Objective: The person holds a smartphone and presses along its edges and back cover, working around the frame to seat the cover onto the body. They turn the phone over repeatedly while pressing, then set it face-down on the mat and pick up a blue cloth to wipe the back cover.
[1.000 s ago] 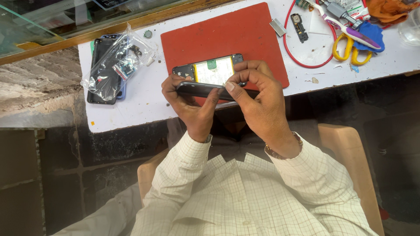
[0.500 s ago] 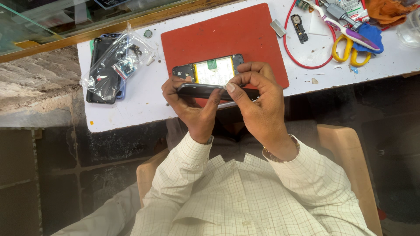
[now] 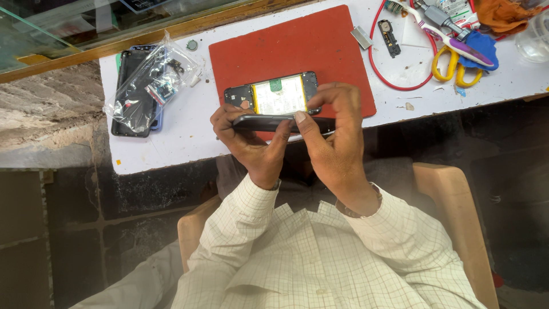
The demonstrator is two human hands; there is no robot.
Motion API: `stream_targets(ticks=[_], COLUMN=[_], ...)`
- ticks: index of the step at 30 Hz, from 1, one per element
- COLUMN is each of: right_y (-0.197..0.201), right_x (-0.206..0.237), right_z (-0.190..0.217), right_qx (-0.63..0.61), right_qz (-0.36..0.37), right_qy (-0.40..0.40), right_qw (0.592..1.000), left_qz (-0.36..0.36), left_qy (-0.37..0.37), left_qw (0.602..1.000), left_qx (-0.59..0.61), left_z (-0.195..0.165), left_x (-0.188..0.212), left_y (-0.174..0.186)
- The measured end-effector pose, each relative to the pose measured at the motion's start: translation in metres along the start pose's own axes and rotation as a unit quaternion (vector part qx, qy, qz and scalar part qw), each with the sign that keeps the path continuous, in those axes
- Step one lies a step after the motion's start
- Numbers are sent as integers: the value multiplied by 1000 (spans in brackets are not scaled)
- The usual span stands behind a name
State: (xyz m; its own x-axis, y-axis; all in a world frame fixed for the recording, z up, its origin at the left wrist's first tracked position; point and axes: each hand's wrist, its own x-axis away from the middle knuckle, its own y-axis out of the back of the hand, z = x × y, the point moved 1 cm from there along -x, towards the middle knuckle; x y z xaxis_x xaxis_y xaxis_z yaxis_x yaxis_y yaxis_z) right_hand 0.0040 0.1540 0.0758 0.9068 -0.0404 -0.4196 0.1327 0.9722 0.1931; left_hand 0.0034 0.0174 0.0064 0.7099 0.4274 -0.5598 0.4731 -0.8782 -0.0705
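Lying between both hands' grips: opened phone (image 3: 278, 97)

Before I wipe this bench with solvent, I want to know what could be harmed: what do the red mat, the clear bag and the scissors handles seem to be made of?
Red mat: likely rubber or silicone; matte, flat, no glare.
Clear bag: thin plastic film; crinkled, glossy, contents show through.
Scissors handles: probably hard plastic; smooth, solid yellow loops.
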Motion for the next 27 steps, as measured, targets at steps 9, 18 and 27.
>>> stream_targets(ticks=[9, 18, 27], right_y=[11, 20, 15], right_x=[-10, -8, -12], right_z=[0, 13, 13], right_qx=[-51, -19, 186], right_qz=[63, 23, 8], right_qy=[-19, 74, 242], right_qw=[997, 997, 952], left_qz=[14, 14, 17], left_qy=[-23, -11, -8], left_qw=[1000, 1000, 1000], left_qx=[-7, 1, 11], left_z=[-6, -7, -11], left_x=[-7, -7, -9], left_y=[-2, -2, 0])
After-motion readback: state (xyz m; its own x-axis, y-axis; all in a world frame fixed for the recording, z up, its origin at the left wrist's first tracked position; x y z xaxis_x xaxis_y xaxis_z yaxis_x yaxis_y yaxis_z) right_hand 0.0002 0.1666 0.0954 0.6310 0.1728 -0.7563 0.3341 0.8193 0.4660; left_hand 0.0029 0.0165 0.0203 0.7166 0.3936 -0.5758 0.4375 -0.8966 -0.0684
